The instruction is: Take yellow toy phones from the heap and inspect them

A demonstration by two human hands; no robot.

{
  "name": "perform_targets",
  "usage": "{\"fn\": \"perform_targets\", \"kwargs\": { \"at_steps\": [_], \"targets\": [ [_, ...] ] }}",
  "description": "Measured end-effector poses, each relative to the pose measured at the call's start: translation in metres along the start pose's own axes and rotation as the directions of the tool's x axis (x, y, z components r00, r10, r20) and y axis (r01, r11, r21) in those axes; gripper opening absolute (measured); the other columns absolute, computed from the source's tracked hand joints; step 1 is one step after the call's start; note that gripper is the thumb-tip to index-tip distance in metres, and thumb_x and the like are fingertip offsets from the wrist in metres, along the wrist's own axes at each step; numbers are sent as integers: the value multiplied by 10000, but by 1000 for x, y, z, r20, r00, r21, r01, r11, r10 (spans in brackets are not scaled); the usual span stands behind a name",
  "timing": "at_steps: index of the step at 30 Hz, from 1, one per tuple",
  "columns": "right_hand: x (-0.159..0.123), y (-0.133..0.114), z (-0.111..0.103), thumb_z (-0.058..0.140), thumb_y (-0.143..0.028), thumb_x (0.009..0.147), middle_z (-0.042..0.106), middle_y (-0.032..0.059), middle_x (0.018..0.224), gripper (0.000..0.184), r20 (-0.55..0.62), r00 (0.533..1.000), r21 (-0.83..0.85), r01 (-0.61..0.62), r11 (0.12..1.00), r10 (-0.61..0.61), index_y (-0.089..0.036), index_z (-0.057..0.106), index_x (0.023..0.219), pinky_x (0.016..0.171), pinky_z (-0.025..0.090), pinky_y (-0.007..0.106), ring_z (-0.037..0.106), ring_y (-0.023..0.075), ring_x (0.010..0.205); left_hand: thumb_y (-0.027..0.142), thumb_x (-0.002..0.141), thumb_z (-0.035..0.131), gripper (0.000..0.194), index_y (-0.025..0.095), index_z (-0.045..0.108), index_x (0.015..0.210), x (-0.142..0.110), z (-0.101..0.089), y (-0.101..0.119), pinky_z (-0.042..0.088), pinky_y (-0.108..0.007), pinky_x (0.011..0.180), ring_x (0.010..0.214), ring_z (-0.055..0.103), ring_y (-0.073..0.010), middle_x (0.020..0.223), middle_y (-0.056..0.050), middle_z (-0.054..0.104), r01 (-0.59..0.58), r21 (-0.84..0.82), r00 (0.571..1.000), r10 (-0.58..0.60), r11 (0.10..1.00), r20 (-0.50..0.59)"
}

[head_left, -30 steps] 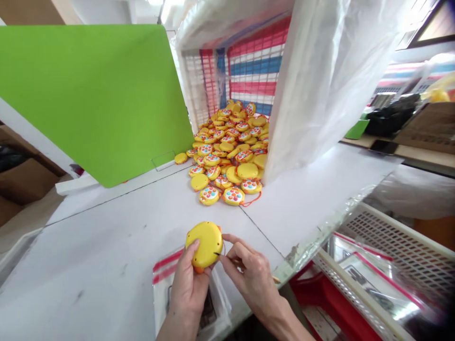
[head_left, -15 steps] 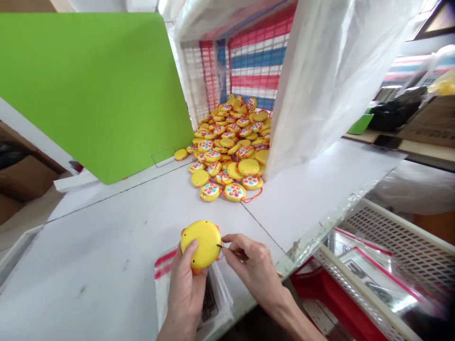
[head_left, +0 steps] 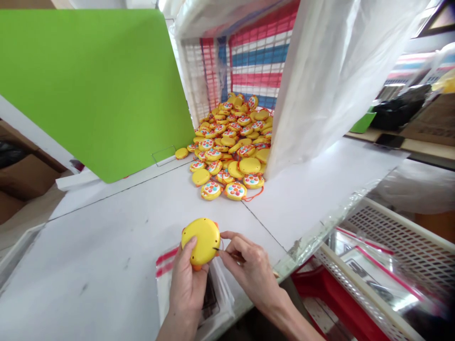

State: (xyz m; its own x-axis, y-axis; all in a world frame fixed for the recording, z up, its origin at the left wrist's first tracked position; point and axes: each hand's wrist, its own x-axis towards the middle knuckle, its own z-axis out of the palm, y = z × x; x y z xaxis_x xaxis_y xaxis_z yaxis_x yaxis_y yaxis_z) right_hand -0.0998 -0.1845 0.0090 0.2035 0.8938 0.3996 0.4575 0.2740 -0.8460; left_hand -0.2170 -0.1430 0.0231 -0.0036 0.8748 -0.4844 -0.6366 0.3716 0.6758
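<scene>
My left hand (head_left: 188,284) is closed around a round yellow plastic toy (head_left: 203,237), thumb across its plain back. Small dark holes dot that back, and orange bits stick out at the rim. In my right hand (head_left: 252,267), pinched between thumb and fingers, is a thin dark pointed tool (head_left: 217,249). Its tip lies over the right part of the toy's back; whether it touches cannot be made out. The rest of the tool is mostly hidden by my fingers. Beneath my left hand lies a stack of clear plastic bags (head_left: 166,263) with red stripes.
A pile of similar yellow toys (head_left: 227,142), some showing coloured dots, spills from a plastic-lined basket (head_left: 305,85) onto the white table (head_left: 117,246). A green board (head_left: 95,94) stands at left. Lower right, a white crate (head_left: 401,237) holds packaged items.
The tool's tip has moved slightly left, from the toy's right edge further over its back. The toy stays in my left hand. The view has shifted a little.
</scene>
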Motion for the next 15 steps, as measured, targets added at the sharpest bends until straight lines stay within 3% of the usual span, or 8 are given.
{"fn": "perform_targets", "kwargs": {
  "at_steps": [3, 9, 15],
  "targets": [
    [2, 0, -1, 519, -141, 803, 659, 20, 724, 180, -8, 1000, -16, -7, 1000, 6, -203, 494, 636, 497, 434, 175, 623, 109, 609, 92, 809, 536, 278, 143, 601, 1074, 0, 2, 1, 539, -227, 578, 742, 651, -165, 934, -85, 678, 20, 2, 1000, -20, 1000, 1],
    [3, 4, 0, 519, -142, 811, 647, 27, 726, 178, 27, 1000, -29, 8, 1000, -7, -200, 514, 643, 525, 436, 171, 640, 140, 750, 103, 825, 525, 234, 135, 608, 1041, 1, 5, 1, 540, -243, 560, 738, 647, -172, 935, -89, 676, 52, -19, 998, -53, 998, -27],
    [6, 8, -2, 523, -128, 807, 637, -5, 680, 97, 70, 997, -81, -21, 996, 26, -186, 601, 809, 511, 417, 176, 586, 98, 566, 81, 823, 519, 278, 149, 589, 1083, 1, 4, -2, 532, -235, 574, 765, 639, -166, 997, -94, 658, 2, 36, 999, -1, 999, -35]
  ]
}}
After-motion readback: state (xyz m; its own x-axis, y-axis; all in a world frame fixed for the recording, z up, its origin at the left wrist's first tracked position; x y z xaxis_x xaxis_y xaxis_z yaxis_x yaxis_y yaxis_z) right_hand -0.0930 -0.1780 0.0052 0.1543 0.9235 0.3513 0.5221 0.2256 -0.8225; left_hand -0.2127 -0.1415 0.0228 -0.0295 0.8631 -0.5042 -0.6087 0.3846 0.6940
